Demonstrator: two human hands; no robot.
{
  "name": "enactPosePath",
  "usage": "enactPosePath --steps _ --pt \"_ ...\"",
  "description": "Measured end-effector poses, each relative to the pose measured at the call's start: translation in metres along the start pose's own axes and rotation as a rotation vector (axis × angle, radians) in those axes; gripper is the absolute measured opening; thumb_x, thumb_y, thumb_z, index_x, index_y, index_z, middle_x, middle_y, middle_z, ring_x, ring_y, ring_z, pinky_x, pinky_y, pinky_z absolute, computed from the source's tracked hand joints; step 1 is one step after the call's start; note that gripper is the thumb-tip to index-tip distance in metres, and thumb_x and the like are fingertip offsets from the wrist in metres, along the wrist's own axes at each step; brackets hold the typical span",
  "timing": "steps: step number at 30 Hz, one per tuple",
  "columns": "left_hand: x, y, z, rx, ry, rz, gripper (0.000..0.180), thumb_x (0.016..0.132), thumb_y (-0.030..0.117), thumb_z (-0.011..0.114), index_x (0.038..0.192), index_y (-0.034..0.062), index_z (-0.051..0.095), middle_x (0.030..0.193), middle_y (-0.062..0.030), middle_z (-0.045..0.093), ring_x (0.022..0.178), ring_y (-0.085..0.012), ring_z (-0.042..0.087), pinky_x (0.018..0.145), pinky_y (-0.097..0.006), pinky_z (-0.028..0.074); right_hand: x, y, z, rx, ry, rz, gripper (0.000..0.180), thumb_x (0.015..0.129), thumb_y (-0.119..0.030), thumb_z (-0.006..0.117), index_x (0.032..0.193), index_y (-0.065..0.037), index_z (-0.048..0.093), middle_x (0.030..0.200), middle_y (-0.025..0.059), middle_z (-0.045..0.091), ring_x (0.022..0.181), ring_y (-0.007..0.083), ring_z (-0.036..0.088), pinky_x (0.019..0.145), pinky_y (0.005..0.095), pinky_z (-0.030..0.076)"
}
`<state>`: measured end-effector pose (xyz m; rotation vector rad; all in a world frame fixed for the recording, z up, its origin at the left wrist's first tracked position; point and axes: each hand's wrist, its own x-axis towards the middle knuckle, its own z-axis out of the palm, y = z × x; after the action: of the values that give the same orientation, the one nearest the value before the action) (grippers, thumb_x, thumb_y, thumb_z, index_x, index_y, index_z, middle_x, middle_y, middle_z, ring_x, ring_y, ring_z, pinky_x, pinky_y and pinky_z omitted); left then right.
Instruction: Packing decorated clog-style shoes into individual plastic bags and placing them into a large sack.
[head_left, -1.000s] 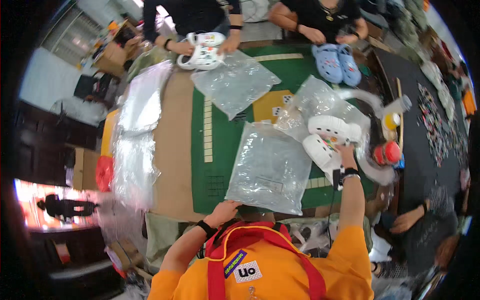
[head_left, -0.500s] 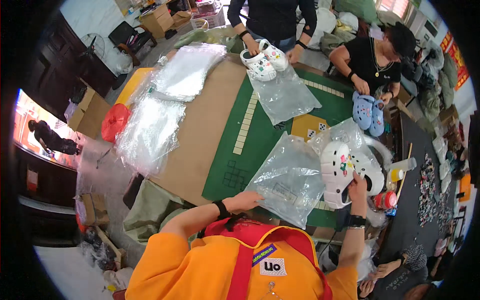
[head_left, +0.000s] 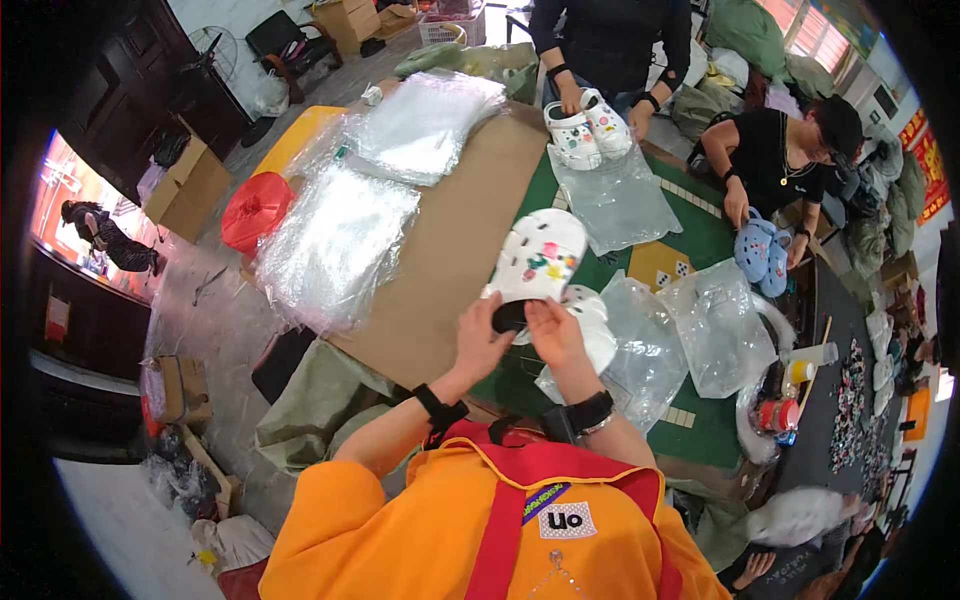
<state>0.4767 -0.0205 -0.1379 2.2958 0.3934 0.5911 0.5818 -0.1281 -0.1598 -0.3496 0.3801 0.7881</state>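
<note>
Near the middle of the table I hold up a white clog (head_left: 541,250) with colourful charms on its top. My left hand (head_left: 481,338) is closed on the left side of its opening. My right hand (head_left: 556,338) grips the right side. A second white clog (head_left: 596,335) sits just behind my right hand, partly hidden by it and the first clog; whether I also hold it, I cannot tell. To the right of my hands lies a clear plastic bag (head_left: 650,350) on the green mat (head_left: 508,385), and another clear bag (head_left: 722,330) is beyond it.
Stacks of clear bags (head_left: 335,245) cover the table's left side, beside a red plastic bundle (head_left: 256,213). Across the table, a person handles white clogs (head_left: 574,139); at the right, another handles blue clogs (head_left: 762,256). A red-lidded jar (head_left: 775,415) stands at the right.
The white clogs have moved left from the right side of the mat to the middle. My left hand has left the plastic bag and now grips a clog with my right.
</note>
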Motion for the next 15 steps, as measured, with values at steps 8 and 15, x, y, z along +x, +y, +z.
enactPosePath --steps 8,15 --pt "-0.039 -0.140 -0.017 0.204 -0.156 -0.306 0.053 0.069 0.003 0.048 0.121 0.0020 0.034 0.095 -0.0246 0.052 0.088 -0.0416 0.051 0.075 -0.046 0.042 -0.021 0.056 0.010 -0.480 -0.091 0.516 0.032 0.087 -0.026 0.045 0.107 0.000 0.046 0.112 0.0151 0.052 0.101 0.0238 0.051 0.085 0.0349 0.042" --pt "-0.030 -0.156 -0.017 0.082 -0.292 -0.460 0.053 0.069 0.008 0.046 0.120 0.0022 0.034 0.103 -0.0258 0.051 0.094 -0.0412 0.050 0.080 -0.046 0.040 -0.051 -0.008 -0.078 -0.698 0.151 0.712 0.031 0.086 -0.038 0.045 0.095 -0.008 0.049 0.091 0.0092 0.056 0.082 0.0172 0.053 0.069 0.0324 0.043"
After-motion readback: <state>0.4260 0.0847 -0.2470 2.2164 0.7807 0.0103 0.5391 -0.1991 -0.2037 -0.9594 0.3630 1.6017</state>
